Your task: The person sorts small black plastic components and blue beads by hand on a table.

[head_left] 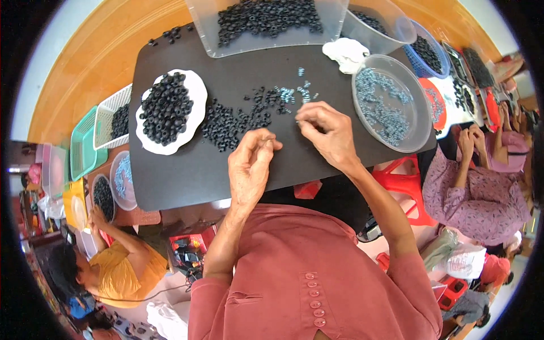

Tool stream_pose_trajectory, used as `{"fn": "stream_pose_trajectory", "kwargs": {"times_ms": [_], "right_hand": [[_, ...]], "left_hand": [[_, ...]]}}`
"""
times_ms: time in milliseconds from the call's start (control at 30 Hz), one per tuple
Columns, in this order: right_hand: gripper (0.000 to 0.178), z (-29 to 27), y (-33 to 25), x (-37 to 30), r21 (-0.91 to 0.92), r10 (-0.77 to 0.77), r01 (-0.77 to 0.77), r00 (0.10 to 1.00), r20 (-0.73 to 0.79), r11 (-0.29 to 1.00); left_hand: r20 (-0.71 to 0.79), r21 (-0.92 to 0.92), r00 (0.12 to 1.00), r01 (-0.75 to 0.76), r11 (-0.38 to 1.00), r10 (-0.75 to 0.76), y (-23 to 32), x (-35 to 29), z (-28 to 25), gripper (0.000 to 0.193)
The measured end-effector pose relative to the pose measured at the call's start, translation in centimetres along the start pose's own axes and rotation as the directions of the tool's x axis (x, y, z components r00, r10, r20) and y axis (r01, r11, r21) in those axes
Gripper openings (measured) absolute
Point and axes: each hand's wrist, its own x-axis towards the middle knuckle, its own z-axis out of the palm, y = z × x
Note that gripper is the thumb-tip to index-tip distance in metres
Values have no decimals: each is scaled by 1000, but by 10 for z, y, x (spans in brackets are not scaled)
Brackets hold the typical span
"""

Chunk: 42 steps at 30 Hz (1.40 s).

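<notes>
My left hand hovers over the near edge of the dark table, fingers curled and thumb against them; whatever they hold is hidden. My right hand is to its right, thumb and forefinger pinched, with a tiny bit at the fingertips too small to name. Beyond my left hand spreads a loose pile of small black pieces. Some small blue-silver pieces lie just past my right fingertips. A white scalloped plate at the left carries larger black ring-like parts. A clear round tray on the right contains more blue-silver pieces.
At the table's far edge stands a clear plastic box of black parts. A crumpled white cloth lies beside the round tray. Baskets and bowls flank the table. Other people work at left and right, near a red stool.
</notes>
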Motion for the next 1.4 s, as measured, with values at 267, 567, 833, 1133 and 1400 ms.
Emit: {"fn": "stream_pose_trajectory", "kwargs": {"times_ms": [267,567,833,1133,1400], "right_hand": [[11,-2,1,-5,25,9,-10,1000,18,1000],[11,-2,1,-4,-5,-2,2,999,34,1000],[13,1,0,-4,11,8,-8,1000,-4,1000],[13,2,3,-6,163,77,-64,995,-71,984],[15,13,-15,12,250,-123,123,992,-15,960]], "left_hand": [[166,777,820,-451,439,548,30,41,-63,17],[278,948,869,-318,30,410,17,98,-134,27],[296,948,886,-318,2,356,10,105,-139,25],[8,462,965,-237,854,263,33,49,-64,19],[19,50,995,-99,994,98,-1,27,0,17]]}}
